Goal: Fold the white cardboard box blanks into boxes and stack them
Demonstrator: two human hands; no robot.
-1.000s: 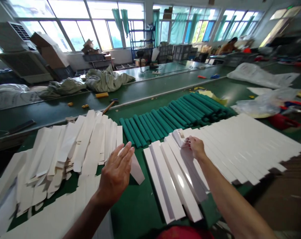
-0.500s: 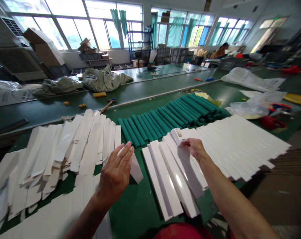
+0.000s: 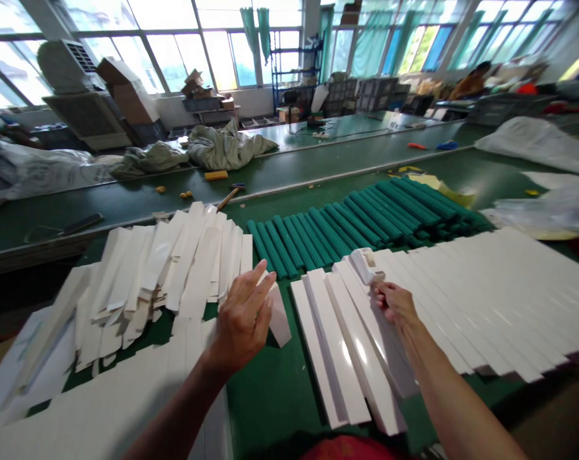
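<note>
My left hand (image 3: 245,314) hangs above the bench with its fingers stretched out, over a short white piece (image 3: 280,317) that shows partly behind it. My right hand (image 3: 395,301) has its fingers closed at the near end of a small white fitting (image 3: 366,265); what the fingertips grip is too small to make out. The fitting rests on a row of long white boxes (image 3: 342,358). Left of my left hand lies a loose pile of white strips (image 3: 165,255). Green ribbed rods (image 3: 318,239) lie side by side beyond both hands.
Flat white pieces (image 3: 102,402) cover the near left. More white boxes (image 3: 500,287) extend right. Farther back are a hammer (image 3: 229,197), a yellow block (image 3: 216,175), a crumpled grey-green sack (image 3: 227,147) and clear plastic (image 3: 543,211). A person (image 3: 471,82) sits at the far right.
The view has turned left, so things appear farther right. My right hand has shifted slightly nearer along the white fitting. My left hand remains spread over the short white piece.
</note>
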